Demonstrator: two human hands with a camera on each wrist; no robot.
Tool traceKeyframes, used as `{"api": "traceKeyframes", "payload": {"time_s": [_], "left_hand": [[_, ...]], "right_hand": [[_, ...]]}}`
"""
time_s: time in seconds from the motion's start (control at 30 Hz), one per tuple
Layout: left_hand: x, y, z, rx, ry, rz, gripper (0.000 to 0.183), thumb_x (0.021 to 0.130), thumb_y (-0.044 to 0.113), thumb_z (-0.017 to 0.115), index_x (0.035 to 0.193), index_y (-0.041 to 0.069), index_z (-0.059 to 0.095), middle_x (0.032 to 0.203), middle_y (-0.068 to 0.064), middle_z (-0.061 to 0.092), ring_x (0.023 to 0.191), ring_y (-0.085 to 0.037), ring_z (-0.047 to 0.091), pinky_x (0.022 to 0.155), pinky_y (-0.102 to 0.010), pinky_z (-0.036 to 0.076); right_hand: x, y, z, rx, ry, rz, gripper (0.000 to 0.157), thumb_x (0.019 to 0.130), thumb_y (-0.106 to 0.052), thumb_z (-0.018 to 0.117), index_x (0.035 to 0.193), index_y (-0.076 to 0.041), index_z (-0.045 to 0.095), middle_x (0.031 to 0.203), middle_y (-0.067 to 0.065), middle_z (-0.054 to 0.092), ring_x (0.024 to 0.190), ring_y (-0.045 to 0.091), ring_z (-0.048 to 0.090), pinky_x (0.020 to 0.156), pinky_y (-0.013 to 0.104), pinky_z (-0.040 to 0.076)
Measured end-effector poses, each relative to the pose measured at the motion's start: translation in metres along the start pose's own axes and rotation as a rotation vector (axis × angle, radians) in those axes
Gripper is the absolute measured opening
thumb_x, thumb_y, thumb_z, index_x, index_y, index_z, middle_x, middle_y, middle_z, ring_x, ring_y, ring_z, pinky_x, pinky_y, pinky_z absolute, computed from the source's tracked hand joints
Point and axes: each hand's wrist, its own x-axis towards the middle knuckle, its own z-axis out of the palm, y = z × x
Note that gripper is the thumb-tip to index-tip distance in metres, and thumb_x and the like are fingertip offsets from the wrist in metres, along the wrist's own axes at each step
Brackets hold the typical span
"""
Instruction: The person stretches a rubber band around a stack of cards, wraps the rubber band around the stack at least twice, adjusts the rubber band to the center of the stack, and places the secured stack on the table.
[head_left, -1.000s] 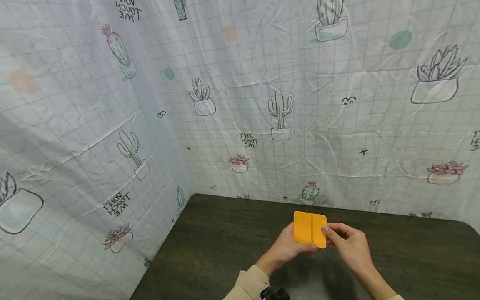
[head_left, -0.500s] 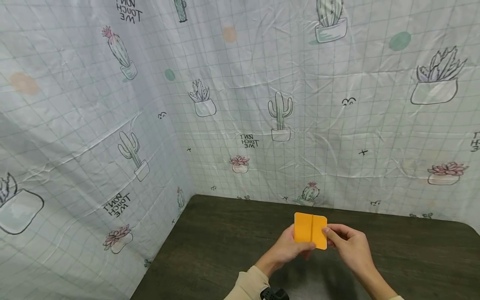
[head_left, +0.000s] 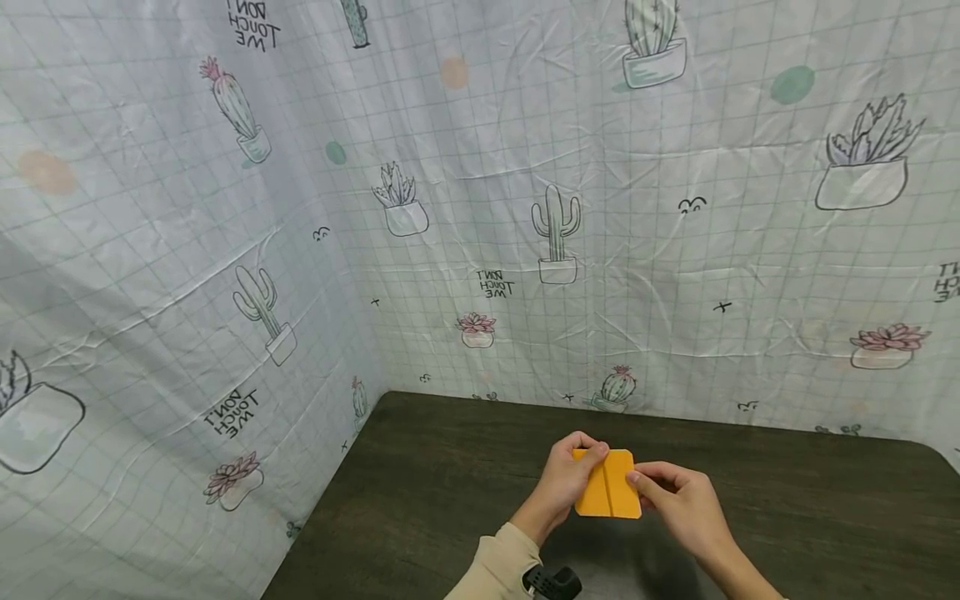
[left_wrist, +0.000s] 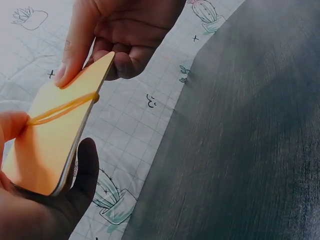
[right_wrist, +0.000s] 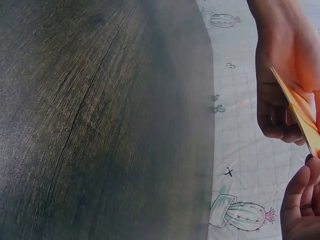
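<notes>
A small orange, round-cornered stack like cards or a notepad (head_left: 624,487) is held up over the table between both hands. Around its middle runs a yellow rubber band (left_wrist: 62,110), stretched in two strands across the face in the left wrist view. My left hand (head_left: 558,479) grips the stack's upper left side, its thumb lying on the front by the band and its other fingers behind. At the opposite edge, my right hand (head_left: 686,504) pinches the stack between thumb and fingers. The stack appears nearly edge-on in the right wrist view, where its back is mostly hidden.
A dark wood-grain table (head_left: 450,475) lies beneath the hands. Pale gridded cloth (head_left: 450,242) printed with cacti hangs behind it and along the left side. The left wrist carries a black strap device (head_left: 553,582) below a beige sleeve (head_left: 495,562).
My left hand has shifted from the stack's lower edge up to its top left, the thumb now reaching over near the top. The stack has come slightly down and left, along with my right hand.
</notes>
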Motion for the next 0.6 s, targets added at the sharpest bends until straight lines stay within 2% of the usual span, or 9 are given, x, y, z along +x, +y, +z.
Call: {"api": "traceKeyframes", "payload": {"time_s": [0.13, 0.27, 0.37, 0.43, 0.5, 0.6], "left_hand": [[0.001, -0.001, 0.000, -0.008, -0.018, 0.004, 0.022, 0.102, 0.028, 0.062, 0.103, 0.005, 0.062, 0.092, -0.004, 0.062, 0.073, -0.014, 0.064, 0.061, -0.026, 0.056], [-0.001, -0.002, -0.001, -0.018, -0.037, -0.004, 0.023, 0.096, 0.027, 0.071, 0.110, 0.009, 0.066, 0.097, -0.003, 0.066, 0.080, -0.016, 0.068, 0.070, -0.033, 0.060], [-0.004, -0.006, -0.003, -0.005, -0.090, -0.041, 0.026, 0.091, 0.020, 0.077, 0.114, 0.013, 0.067, 0.097, -0.002, 0.069, 0.081, -0.019, 0.070, 0.077, -0.044, 0.060], [-0.007, -0.009, -0.004, 0.006, -0.139, -0.065, 0.028, 0.088, 0.012, 0.079, 0.113, 0.014, 0.067, 0.095, -0.002, 0.070, 0.079, -0.020, 0.071, 0.077, -0.047, 0.060], [-0.009, -0.011, -0.004, 0.005, -0.178, -0.077, 0.028, 0.087, 0.007, 0.079, 0.113, 0.014, 0.069, 0.093, -0.002, 0.071, 0.075, -0.020, 0.072, 0.074, -0.047, 0.060], [-0.010, -0.011, -0.003, -0.004, -0.198, -0.073, 0.026, 0.087, 0.003, 0.078, 0.110, 0.011, 0.069, 0.090, -0.002, 0.071, 0.069, -0.017, 0.071, 0.067, -0.037, 0.061]], "right_hand": [[0.002, 0.000, -0.002, 0.003, 0.000, 0.022, 0.027, 0.096, -0.019, 0.071, 0.109, 0.004, 0.073, 0.084, 0.008, 0.070, 0.071, 0.020, 0.064, 0.065, 0.027, 0.057], [0.004, -0.002, -0.005, 0.018, 0.019, 0.050, 0.032, 0.096, -0.024, 0.071, 0.112, 0.004, 0.073, 0.086, 0.007, 0.070, 0.073, 0.021, 0.065, 0.066, 0.027, 0.058], [0.006, -0.002, -0.008, 0.028, 0.057, 0.046, 0.037, 0.096, -0.027, 0.071, 0.114, 0.005, 0.072, 0.088, 0.006, 0.071, 0.073, 0.019, 0.065, 0.067, 0.027, 0.058], [0.006, -0.002, -0.010, 0.024, 0.082, 0.036, 0.039, 0.096, -0.029, 0.071, 0.114, 0.005, 0.071, 0.089, 0.006, 0.071, 0.073, 0.017, 0.066, 0.067, 0.027, 0.059], [0.007, -0.001, -0.012, 0.011, 0.095, 0.025, 0.039, 0.096, -0.029, 0.071, 0.114, 0.005, 0.071, 0.089, 0.006, 0.071, 0.072, 0.015, 0.066, 0.066, 0.026, 0.058], [0.008, 0.000, -0.012, 0.000, 0.098, 0.025, 0.040, 0.096, -0.032, 0.071, 0.114, 0.004, 0.072, 0.089, 0.005, 0.072, 0.072, 0.015, 0.067, 0.066, 0.025, 0.058]]}}
